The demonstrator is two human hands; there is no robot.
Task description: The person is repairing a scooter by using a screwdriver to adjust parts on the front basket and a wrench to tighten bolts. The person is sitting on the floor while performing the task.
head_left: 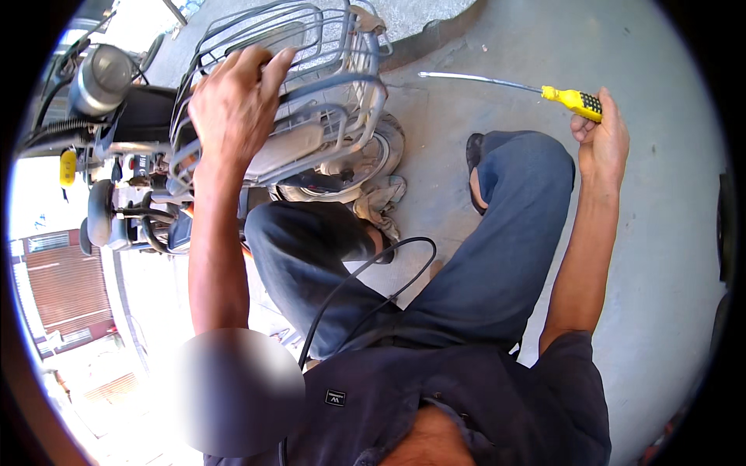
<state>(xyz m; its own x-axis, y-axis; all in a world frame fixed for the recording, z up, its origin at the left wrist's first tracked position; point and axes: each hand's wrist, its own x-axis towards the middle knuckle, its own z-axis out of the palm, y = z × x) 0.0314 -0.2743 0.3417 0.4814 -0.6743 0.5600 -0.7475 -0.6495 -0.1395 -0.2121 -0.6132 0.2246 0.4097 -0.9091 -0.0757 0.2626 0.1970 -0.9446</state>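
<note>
My left hand (233,101) grips the rim of a grey wire basket (326,54) mounted on the front of a two-wheeled vehicle (140,155). My right hand (600,140) is raised over the concrete floor and holds a long screwdriver (544,92) by its yellow and black handle, with the metal shaft pointing left. My knees in blue trousers are bent between the two hands. The vehicle's front wheel (365,167) sits just below the basket, next to my left knee.
A black cable (365,272) loops over my lap. A dirty rag (381,198) lies by the wheel. Handlebars, a round silver headlamp (101,78) and a yellow part (68,167) show at the left. A raised curb (443,31) runs along the top.
</note>
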